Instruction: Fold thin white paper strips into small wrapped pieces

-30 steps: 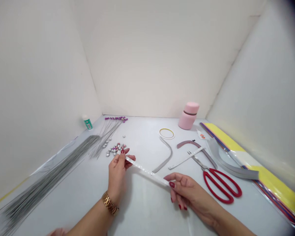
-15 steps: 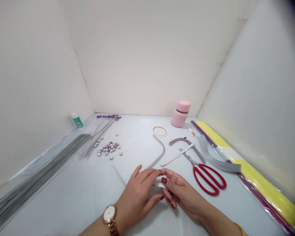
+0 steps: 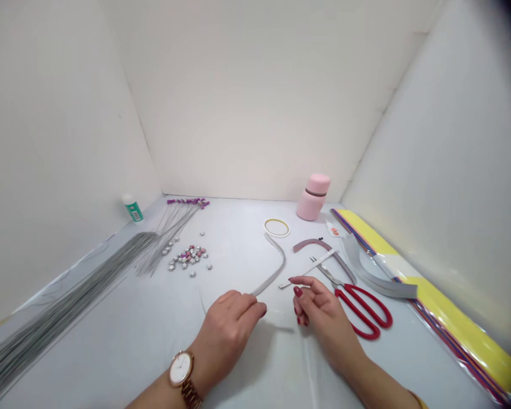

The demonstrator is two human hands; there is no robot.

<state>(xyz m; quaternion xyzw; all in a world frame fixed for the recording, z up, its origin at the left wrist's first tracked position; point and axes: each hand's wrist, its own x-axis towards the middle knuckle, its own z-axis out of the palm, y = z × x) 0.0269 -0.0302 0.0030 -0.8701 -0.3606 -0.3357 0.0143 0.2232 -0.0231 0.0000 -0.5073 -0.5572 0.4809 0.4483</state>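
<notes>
Clock reading: taken from the left hand (image 3: 230,326) outward, twelve pointing to the back wall.
Pale narrow strip (image 3: 281,326): blurred, under the left hand, its free part at three o'clock; a thin end shows at ten.
Strip handling: probably paper or thin film, so very light, limp, slightly slippery and easily creased; a flat pinch near the free end, thumb against forefinger, seems the safest hold.
Left hand: palm down, fingers bent together over the strip; the grip underneath is hidden, so I cannot tell whether it pinches.
Right hand (image 3: 323,318): at three o'clock, just beyond the strip; thumb and forefinger loosely parted, other fingers curled, nothing visible between them.
Folded paper stars (image 3: 190,257): eleven o'clock, loosely piled.
Red-handled scissors (image 3: 382,307): three o'clock, beyond the right hand.
Pink lidded flask (image 3: 310,205): one o'clock, closed, contents hidden.
White-capped bottle with green label (image 3: 134,210): ten o'clock, tilted, contents hidden.
Clear plastic sleeve (image 3: 447,309): three o'clock, far side, holding yellow, blue and red sheets.
</notes>
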